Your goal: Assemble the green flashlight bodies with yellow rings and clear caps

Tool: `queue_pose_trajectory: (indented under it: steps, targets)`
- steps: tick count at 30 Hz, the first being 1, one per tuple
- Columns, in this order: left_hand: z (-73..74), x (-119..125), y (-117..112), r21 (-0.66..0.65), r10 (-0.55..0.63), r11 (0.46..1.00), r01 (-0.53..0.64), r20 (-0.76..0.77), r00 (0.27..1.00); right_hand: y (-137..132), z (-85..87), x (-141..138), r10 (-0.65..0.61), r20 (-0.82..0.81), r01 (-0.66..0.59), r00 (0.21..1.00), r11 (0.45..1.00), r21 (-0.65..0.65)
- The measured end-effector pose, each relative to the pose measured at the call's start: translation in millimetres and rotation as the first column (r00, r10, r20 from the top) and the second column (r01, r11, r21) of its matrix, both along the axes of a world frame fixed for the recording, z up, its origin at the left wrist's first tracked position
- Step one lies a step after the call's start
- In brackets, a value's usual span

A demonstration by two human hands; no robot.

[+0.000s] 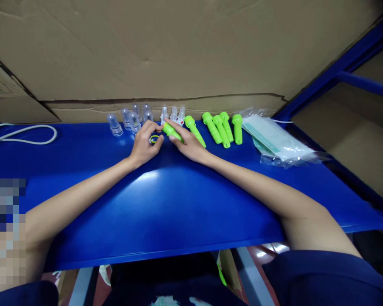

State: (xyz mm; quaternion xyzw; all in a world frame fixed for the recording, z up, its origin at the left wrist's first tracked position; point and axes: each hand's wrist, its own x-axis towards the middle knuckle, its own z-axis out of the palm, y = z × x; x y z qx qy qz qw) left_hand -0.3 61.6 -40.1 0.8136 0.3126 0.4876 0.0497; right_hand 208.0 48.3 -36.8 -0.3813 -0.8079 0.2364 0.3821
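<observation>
Watching through the head camera, I see the left hand (145, 143) closed on a small yellow-green ring (154, 139), pinched low over the glossy blue table (166, 204). The right hand (189, 143) is clamped around a bright green plastic tube (172, 132), whose end lies just beside the ring. Clear plastic caps (127, 120) stand right behind the knuckles, and more loose green tubes (221, 127) lie to the right. I would hold the ring by its rim so its opening is free, rest both wrists on the table, and move slowly so the caps are not knocked.
</observation>
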Motion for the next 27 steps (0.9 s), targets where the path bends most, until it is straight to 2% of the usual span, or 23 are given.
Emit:
queue_pose_trajectory:
  steps: [8, 17, 23, 27]
  targets:
    - [-3.4, 5.6, -5.0, -0.009, 0.038, 0.999, -0.038, -0.036, 0.999, 1.2, -2.7, 0.6, -0.043, -0.048, 0.043, 0.998, 0.999, 0.008]
    - [0.0, 7.1, -9.7, -0.033, 0.053, 0.998, -0.055, -0.054, 0.997, -3.7, 3.2, -1.2, -0.051, -0.085, 0.051, 0.995, 0.999, -0.008]
    - [1.3, 6.8, -11.1, -0.018, 0.053, 0.998, -0.055, -0.064, 0.997, -10.5, 4.8, -2.6, -0.112, -0.127, 0.090, 0.986, 0.982, -0.168]
    - [-0.3, 7.0, -11.1, 0.000, 0.059, 0.998, -0.059, -0.071, 0.996, -13.1, 4.6, -4.6, -0.122, -0.154, 0.093, 0.981, 0.978, -0.187]
